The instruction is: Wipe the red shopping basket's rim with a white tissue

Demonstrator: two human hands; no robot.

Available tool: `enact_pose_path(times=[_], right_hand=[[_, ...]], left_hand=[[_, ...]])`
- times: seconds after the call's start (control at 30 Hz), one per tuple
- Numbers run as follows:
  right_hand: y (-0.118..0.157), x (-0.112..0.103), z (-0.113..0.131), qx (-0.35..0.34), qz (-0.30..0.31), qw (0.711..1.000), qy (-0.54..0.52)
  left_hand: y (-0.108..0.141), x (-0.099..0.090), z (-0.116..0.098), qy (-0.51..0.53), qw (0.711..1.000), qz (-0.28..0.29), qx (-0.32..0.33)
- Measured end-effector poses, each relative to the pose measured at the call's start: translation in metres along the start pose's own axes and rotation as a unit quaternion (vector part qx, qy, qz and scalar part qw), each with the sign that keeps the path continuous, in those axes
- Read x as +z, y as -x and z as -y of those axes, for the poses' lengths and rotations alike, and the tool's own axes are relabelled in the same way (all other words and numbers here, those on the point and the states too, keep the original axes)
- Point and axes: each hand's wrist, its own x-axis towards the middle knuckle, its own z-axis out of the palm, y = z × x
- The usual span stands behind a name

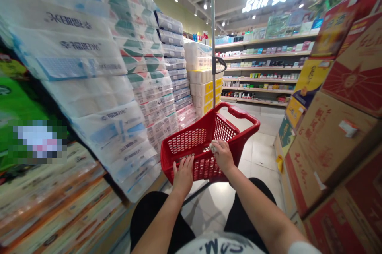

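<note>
A red plastic shopping basket [186,138] on a cart sits low in front of me, with a mesh wall and a rounded far handle. My left hand [183,175] lies on its near edge, fingers curled over the mesh. My right hand [223,156] is above the basket's near corner, pinching a crumpled white tissue [213,146]. The basket's inside is mostly hidden by the angle and my hands.
Wrapped toilet-paper packs [89,67] stand in tall stacks along the left. Large printed cardboard cartons [331,154] rise on the right. A metal pole [213,27] stands beyond the basket. Stocked shelves [262,71] line the far wall past a tiled floor [256,154].
</note>
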Motion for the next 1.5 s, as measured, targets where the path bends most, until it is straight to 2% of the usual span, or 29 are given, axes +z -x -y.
enact_pose_path(times=[0.07,0.2,0.33,0.47,0.63,0.77,0.9,0.97,1.13,1.3,1.43,1.5], right_hand=[[0.0,-0.006,-0.007,0.011,-0.021,1.0,0.003],[-0.002,-0.017,-0.019,-0.011,0.004,1.0,0.001],[-0.004,-0.026,-0.031,0.022,-0.062,0.998,0.022],[-0.007,-0.032,-0.039,-0.004,-0.035,0.999,0.022],[-0.008,-0.045,-0.047,0.037,-0.148,0.988,0.03],[-0.003,-0.047,-0.051,0.068,-0.181,0.981,0.023],[-0.002,-0.049,-0.06,0.133,-0.28,0.95,0.026],[-0.005,-0.052,-0.067,0.161,-0.309,0.937,0.022],[0.001,-0.049,-0.076,0.183,-0.277,0.943,0.0],[0.034,-0.024,-0.078,0.186,-0.138,0.973,-0.021],[0.052,-0.006,-0.071,0.225,-0.129,0.965,-0.045],[0.054,0.0,-0.063,0.226,-0.1,0.966,-0.072]], left_hand=[[0.0,0.002,0.001,-0.003,1.0,-0.003,0.007],[0.0,0.004,0.002,-0.006,1.0,-0.013,0.009],[0.0,0.006,0.001,-0.008,1.0,-0.011,0.01],[-0.002,0.006,0.0,-0.01,1.0,-0.009,0.003],[-0.003,0.005,-0.002,-0.007,1.0,-0.004,0.009],[-0.006,0.005,-0.003,0.007,1.0,-0.008,0.001],[-0.009,0.006,-0.002,0.011,1.0,-0.003,0.001],[-0.01,0.007,-0.002,0.009,1.0,0.001,0.005],[-0.01,0.008,-0.006,0.004,1.0,-0.004,0.002],[-0.009,0.008,-0.01,0.009,1.0,-0.007,-0.003],[-0.008,0.01,-0.011,0.007,1.0,-0.004,0.003],[-0.008,0.011,-0.011,0.003,1.0,-0.005,0.004]])
